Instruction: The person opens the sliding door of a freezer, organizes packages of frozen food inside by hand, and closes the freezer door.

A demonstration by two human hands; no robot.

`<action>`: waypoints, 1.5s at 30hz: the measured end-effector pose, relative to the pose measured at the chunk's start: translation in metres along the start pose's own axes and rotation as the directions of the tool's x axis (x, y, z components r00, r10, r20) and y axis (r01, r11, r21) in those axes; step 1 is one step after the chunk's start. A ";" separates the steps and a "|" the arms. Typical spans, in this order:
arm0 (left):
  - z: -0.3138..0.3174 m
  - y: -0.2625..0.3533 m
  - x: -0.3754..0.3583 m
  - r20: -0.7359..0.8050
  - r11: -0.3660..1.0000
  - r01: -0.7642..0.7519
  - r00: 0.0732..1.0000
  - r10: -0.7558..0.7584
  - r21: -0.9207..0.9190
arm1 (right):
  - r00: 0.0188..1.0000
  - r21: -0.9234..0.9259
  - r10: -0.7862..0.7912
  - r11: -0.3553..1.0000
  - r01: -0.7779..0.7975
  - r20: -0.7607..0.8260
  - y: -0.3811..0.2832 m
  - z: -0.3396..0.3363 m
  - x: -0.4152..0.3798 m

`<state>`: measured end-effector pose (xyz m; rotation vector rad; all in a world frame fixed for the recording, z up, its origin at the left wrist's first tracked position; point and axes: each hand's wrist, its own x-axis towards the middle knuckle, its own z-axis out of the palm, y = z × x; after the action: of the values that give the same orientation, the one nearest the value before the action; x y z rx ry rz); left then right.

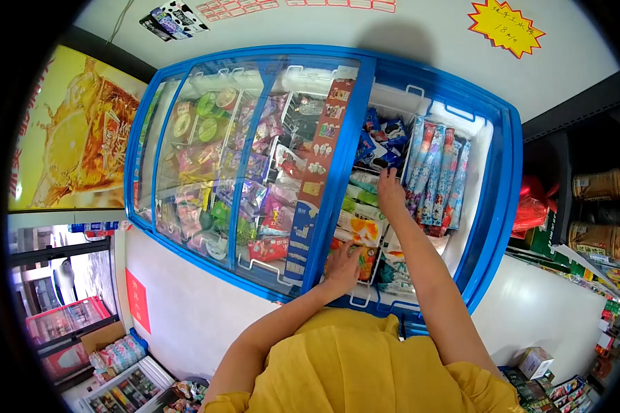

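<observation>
Both hands reach into the uncovered right half of a blue chest freezer [496,227]. My left hand [343,270] rests on orange-and-green packets [366,265] near the front, its fingers apart, just below a white-and-yellow packet [359,228]. Farther back, my right hand [390,193] touches the wire divider beside green packets [362,195]; its fingers are close together and whatever they may hold is hidden. Dark blue packets [386,141] lie beyond it. Long blue-and-red patterned packs [437,172] stand to its right.
A sliding glass lid [255,165] covers the freezer's left half, with many packets below. Dark shelves [565,138] with jars [599,237] stand at the right. Cartons and a case of goods [127,389] are at the lower left.
</observation>
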<state>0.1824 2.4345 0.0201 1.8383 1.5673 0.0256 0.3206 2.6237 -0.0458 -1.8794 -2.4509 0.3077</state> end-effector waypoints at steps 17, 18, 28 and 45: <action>-0.003 0.004 -0.001 0.059 0.989 0.024 0.998 -0.015 -0.149 | 0.790 0.124 -0.598 0.781 0.612 -0.134 0.027 -0.035 -0.035; -0.001 0.004 -0.001 0.060 0.991 0.026 0.998 -0.018 -0.135 | 0.780 0.078 -0.624 0.776 0.626 -0.057 0.032 -0.030 -0.036; -0.002 0.003 -0.003 0.087 0.996 0.009 0.996 -0.002 -0.087 | 0.860 -0.097 -0.427 0.878 0.468 0.280 0.021 0.015 -0.016; -0.094 -0.018 -0.108 -0.300 0.947 -0.245 0.937 0.177 -0.206 | 0.537 0.346 -0.749 0.421 0.838 -0.389 -0.121 -0.105 -0.101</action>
<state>0.0967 2.3876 0.1259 1.8574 1.4637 0.5744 0.2485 2.5106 0.0874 -0.3682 -2.4620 0.5960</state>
